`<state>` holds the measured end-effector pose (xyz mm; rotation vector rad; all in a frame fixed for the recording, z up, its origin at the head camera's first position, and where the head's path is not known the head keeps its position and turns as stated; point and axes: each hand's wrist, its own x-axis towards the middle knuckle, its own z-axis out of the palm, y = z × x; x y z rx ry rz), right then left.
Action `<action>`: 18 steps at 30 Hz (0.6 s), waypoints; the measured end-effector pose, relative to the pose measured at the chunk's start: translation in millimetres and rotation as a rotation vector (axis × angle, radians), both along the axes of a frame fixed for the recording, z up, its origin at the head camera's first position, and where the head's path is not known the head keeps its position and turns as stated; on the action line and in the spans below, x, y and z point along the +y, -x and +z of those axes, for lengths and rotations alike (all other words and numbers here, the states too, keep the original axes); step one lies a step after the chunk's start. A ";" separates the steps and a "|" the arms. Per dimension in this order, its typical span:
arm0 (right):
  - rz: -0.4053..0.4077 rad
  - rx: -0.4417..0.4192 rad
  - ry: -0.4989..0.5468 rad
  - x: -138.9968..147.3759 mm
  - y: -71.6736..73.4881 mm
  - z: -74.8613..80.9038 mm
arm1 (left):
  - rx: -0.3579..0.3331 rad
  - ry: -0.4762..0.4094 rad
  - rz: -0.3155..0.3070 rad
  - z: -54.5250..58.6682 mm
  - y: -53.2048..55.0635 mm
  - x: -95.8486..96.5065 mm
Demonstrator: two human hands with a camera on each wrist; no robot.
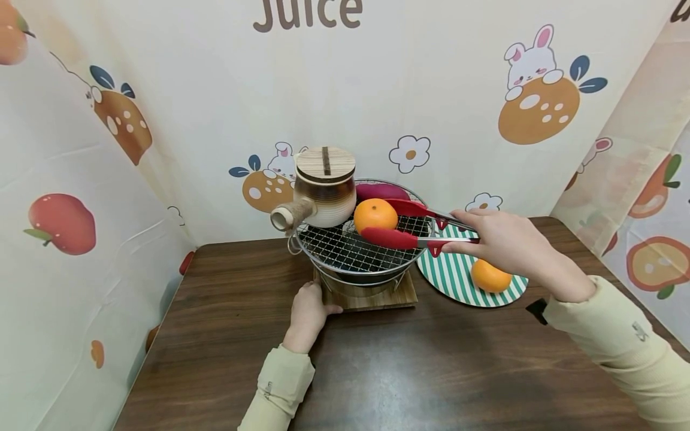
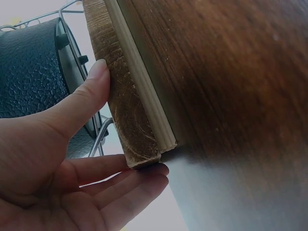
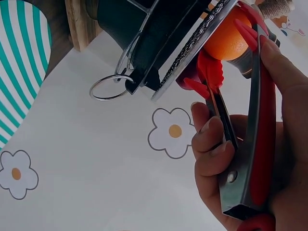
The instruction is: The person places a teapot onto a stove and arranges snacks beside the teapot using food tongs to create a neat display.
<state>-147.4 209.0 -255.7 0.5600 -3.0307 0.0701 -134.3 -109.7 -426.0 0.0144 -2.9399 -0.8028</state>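
My right hand (image 1: 507,239) grips a pair of red-tipped tongs (image 1: 393,238). The two red heads of the tongs lie on either side of an orange (image 1: 375,215) above the round wire grill rack (image 1: 366,254). In the right wrist view, fingers and thumb wrap the handles of the tongs (image 3: 262,144). My left hand (image 1: 308,311) holds the front left corner of the wooden board (image 1: 372,298) under the grill. Seen from the left wrist, the thumb presses one edge of the board (image 2: 127,101) and the fingers touch its corner.
A clay teapot (image 1: 326,194) with a wooden lid stands on the rack's left, beside a purple sweet potato (image 1: 381,191). At the right, a green-striped round mat (image 1: 447,275) bears another orange (image 1: 490,276). Printed cloth (image 1: 447,108) hangs behind the wooden table (image 1: 431,371).
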 end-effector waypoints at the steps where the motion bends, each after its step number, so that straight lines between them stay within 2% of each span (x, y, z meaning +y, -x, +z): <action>1: 0.003 0.002 0.003 -0.4 0.0 -0.4 | 0.002 -0.001 -0.001 -0.1 -0.2 -0.1; 13: -0.021 -0.005 0.024 1.9 -0.3 -1.2 | 0.023 0.002 -0.009 -0.8 -0.2 -0.3; 18: -0.036 -0.006 0.071 5.8 -3.1 0.7 | 0.023 0.001 -0.011 -0.7 0.0 -0.7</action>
